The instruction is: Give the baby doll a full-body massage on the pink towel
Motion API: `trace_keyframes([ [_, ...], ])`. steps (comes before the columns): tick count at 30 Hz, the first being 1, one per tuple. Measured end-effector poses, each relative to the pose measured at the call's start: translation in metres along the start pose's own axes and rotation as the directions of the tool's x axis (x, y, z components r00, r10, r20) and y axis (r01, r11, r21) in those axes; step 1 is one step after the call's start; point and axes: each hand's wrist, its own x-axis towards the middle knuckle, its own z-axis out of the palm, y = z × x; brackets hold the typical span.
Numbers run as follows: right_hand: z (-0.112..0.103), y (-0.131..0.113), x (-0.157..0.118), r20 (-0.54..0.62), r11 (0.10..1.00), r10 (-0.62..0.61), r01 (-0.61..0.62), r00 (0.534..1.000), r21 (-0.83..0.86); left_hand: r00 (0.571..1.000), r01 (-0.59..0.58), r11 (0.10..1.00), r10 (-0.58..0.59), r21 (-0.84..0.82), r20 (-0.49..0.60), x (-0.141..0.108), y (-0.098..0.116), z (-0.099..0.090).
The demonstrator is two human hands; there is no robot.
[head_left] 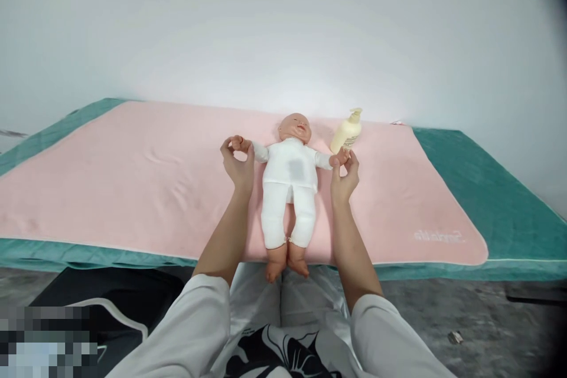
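Pink matting (110,189) cushioned the baby doll (290,162), face-up at the near edge. Fingers of our left hand (239,171) and right hand (346,182) gripped its hands, apparently to spread its arms; beyond our right stood a pump bottle (348,131).

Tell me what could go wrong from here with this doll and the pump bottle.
The pump bottle is close to the doll's hand at your right hand, so swinging that arm outward might knock it over. The doll's feet poke past the pink mat's near edge, so pulling toward you could slide it off.
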Motion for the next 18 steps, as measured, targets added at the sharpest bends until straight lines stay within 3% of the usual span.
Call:
trace_keyframes([
  [8, -0.037, 0.012, -0.050, 0.053, 0.989, 0.117, -0.112, 0.992, -0.098, 0.987, 0.134, 0.986, -0.142, 0.101, 0.077, -0.037, -0.005, -0.042],
  [18, -0.050, 0.006, -0.064, 0.121, 0.962, 0.183, -0.153, 0.976, -0.226, 0.955, 0.013, 0.941, -0.112, 0.338, 0.276, -0.048, -0.017, -0.058],
])
